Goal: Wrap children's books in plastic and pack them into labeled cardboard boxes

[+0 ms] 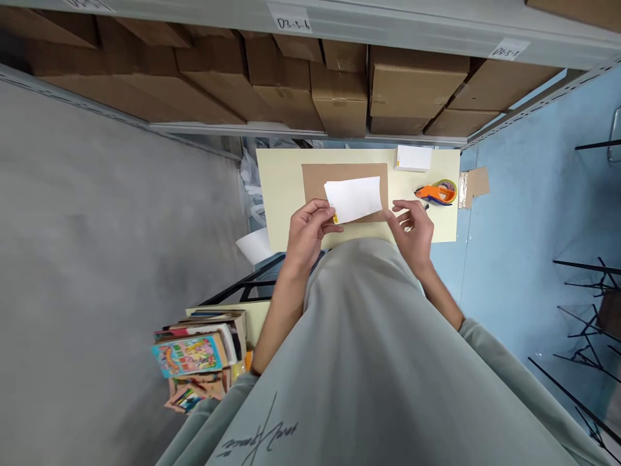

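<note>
My left hand (310,230) pinches the lower left corner of a white sheet of paper (355,198), where a small yellow mark shows beside the thumb. The sheet is held slightly tilted over a flat brown cardboard piece (317,175) lying on the pale yellow table (281,188). Just off the sheet's lower right corner is my right hand (411,230), its fingers curled loosely and apart, with nothing visible in them. To its upper right lies an orange tape dispenser (434,193) with a roll of tape.
A white stack of paper or a box (413,158) sits at the table's back edge. Above, a metal shelf (218,22) carries several cardboard boxes (414,81). Piled books (194,356) stand at lower left. Cardboard (478,182) juts out past the table's right edge.
</note>
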The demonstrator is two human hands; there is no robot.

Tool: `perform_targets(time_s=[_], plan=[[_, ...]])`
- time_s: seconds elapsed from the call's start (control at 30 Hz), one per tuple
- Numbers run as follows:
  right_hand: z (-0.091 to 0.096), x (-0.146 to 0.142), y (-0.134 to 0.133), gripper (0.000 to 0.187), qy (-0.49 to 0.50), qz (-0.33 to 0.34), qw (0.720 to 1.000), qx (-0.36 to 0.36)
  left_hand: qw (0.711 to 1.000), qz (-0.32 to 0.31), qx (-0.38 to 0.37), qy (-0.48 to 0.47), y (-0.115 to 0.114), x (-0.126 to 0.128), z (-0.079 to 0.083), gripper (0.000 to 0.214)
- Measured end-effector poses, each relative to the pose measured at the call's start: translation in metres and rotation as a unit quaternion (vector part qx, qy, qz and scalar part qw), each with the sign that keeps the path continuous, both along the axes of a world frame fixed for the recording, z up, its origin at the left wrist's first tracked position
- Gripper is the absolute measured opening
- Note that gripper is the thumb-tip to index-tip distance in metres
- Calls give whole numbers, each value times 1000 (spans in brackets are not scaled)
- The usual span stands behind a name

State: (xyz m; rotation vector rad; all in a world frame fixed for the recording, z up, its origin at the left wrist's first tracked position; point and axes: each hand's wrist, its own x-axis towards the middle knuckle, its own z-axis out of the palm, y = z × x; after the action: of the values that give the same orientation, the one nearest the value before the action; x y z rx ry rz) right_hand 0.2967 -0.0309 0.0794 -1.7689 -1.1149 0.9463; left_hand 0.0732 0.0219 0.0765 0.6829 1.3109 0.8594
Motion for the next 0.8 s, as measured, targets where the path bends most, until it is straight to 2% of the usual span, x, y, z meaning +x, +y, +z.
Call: perform_targets(time_s=[0.07,0.17,0.37,0.5,0.67,0.73,0.8], plan=[[-6,11,7,47,82,-6,995,-63,1000,-10,-12,-20,0,-4,-4,33],[-19,17,16,50,183,27,972,-145,999,-10,-22,-42,-1,-7,-12,33],[-43,12,22,50,245,42,944,-218,996,-9,-50,-75,0,-15,-31,35],[-53,8,24,56,276,34,930,-240,995,-12,-60,-81,2,-23,-42,37],[-54,1,25,58,332,35,913,-235,996,-24,-51,-63,4,-35,-56,36],[-54,-1,25,56,338,37,913,-225,997,-32,-51,-43,5,-41,-64,35],[-57,-3,25,53,314,37,925,-208,998,-42,-50,-19,7,-46,-73,34]])
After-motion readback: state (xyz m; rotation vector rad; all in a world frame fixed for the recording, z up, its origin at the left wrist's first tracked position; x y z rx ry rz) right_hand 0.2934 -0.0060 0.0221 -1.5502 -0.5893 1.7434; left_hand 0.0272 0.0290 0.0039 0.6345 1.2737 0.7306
